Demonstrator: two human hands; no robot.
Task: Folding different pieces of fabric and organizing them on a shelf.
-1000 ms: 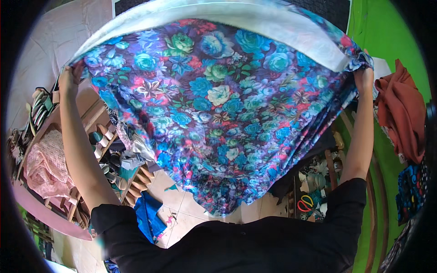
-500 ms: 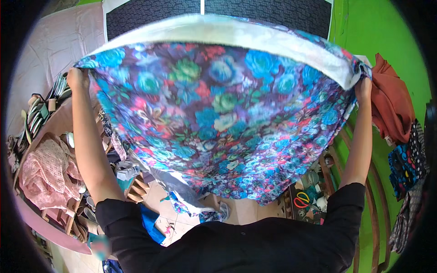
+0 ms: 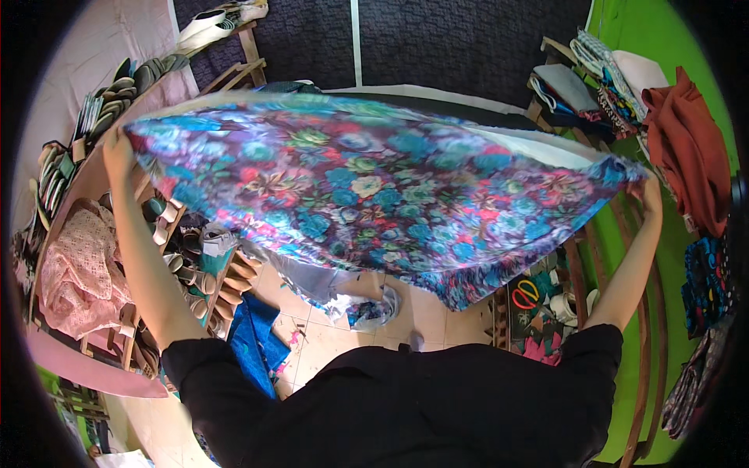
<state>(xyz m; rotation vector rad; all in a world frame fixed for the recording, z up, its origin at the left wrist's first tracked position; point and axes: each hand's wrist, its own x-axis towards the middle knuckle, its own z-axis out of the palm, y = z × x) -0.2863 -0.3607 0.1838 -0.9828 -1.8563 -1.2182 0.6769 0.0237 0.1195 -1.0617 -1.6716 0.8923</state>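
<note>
A wide floral fabric [image 3: 367, 187] in blue, purple, red and green is stretched in the air between my two outspread arms. My left hand [image 3: 118, 154] grips its left corner, fingers closed on the cloth. At the opposite corner my right hand [image 3: 646, 191] is closed round a bunched bit of the same fabric. The pale underside shows along the far edge on the right. The cloth sags in the middle, and its near edge hangs toward the floor, where part of it trails.
Racks of shoes [image 3: 191, 277] and a pink lacy cloth [image 3: 86, 269] stand at left. Orange-handled scissors [image 3: 525, 294] lie among items at right. Rust-coloured cloth [image 3: 686, 156] hangs by the green wall. A blue cloth [image 3: 257, 339] lies on the tiled floor [image 3: 328, 343] with scraps.
Both hands have come down and spread slightly farther apart. The fabric has dropped and flattened, uncovering the dark patterned surface and folded clothes beyond it.
</note>
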